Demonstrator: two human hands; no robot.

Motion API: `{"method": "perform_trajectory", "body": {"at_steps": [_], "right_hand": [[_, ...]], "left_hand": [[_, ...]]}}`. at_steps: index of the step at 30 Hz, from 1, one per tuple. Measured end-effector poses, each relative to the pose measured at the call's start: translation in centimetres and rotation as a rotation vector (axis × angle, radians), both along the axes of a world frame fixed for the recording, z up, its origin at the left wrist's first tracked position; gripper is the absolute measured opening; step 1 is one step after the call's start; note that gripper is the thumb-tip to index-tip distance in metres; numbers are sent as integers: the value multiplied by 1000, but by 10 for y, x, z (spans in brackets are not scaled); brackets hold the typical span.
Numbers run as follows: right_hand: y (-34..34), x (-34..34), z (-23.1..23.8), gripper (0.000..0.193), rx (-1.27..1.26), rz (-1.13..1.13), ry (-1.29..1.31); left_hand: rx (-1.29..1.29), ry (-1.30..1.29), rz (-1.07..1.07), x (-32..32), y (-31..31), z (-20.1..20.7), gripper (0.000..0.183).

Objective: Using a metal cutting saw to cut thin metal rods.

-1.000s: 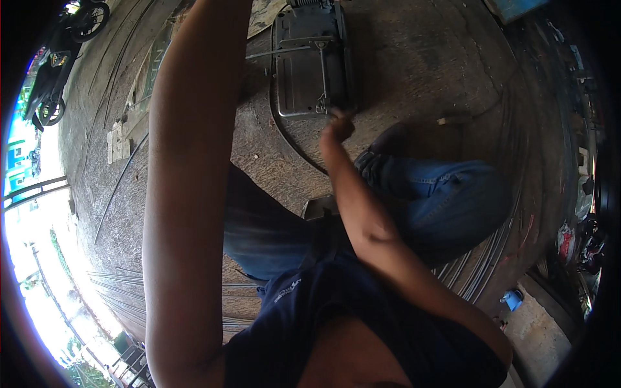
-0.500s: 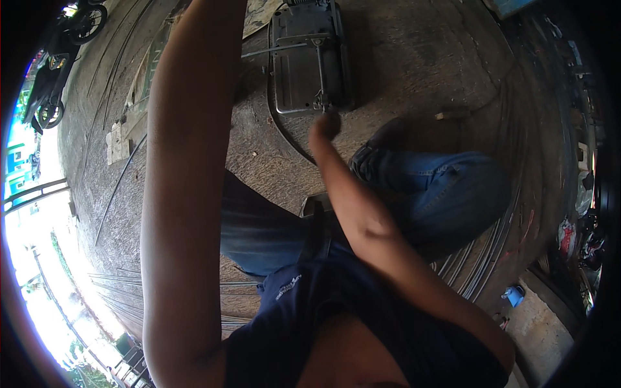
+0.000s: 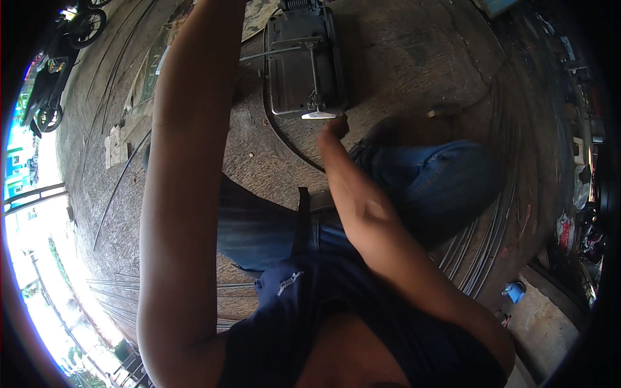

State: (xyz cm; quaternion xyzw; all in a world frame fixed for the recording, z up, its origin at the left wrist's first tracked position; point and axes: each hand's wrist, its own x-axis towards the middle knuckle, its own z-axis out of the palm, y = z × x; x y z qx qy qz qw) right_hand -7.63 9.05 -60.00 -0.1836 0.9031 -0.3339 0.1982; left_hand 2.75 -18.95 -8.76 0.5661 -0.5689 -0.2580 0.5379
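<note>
In front of me stands a dark metal machine base (image 3: 284, 84) with a clamp screw (image 3: 315, 74) running along its top. At the screw's near end is a crank handle (image 3: 319, 116), its flat face shining pale. My right hand (image 3: 334, 126) is closed at the handle's right end; the fingers are small and partly hidden. A thin metal rod (image 3: 262, 55) reaches in from the left and lies across the base at the clamp jaw (image 3: 294, 49). My left arm (image 3: 187, 161) stretches up past the top edge, so the left hand is out of sight.
My bent legs in jeans (image 3: 446, 187) flank the space before the machine. A black cable (image 3: 284, 139) curves beside it. Long metal rods (image 3: 475, 258) lie at right, near a blue cup (image 3: 514, 292). A wood piece (image 3: 443, 112) and a motorcycle (image 3: 48, 90) stand farther off.
My right hand has shifted slightly right and down. The crank handle has turned, its pale face now showing crosswise. The whole view has moved a little; my left arm stays raised.
</note>
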Motion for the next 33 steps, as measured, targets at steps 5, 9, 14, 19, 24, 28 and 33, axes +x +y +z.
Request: {"method": "perform_trajectory", "body": {"at_steps": [5, 9, 14, 19, 24, 28, 33], "right_hand": [[24, 70, 122, 42, -405, 122, -1072], [37, 59, 109, 42, -119, 35, -1206], [40, 23, 120, 52, -136, -443, -1078], [21, -16, 117, 52, -404, -416, -1380], [46, -22, 104, 50, -495, -746, -1386], [46, -1, 117, 47, -298, -648, -1318], [29, -18, 105, 57, -261, -599, -1297]], "left_hand": [[66, -68, 44, 44, 8, -18, 23], [43, -300, -69, 35, 6, -10, 26], [59, -43, 37, 45, 9, -24, 29], [32, -230, -169, 43, -11, -12, 35], [51, 109, -73, 17, 4, -30, 41], [98, -191, -7, 40, 4, -12, 41], [62, -11, -33, 13, 5, -19, 38]]}}
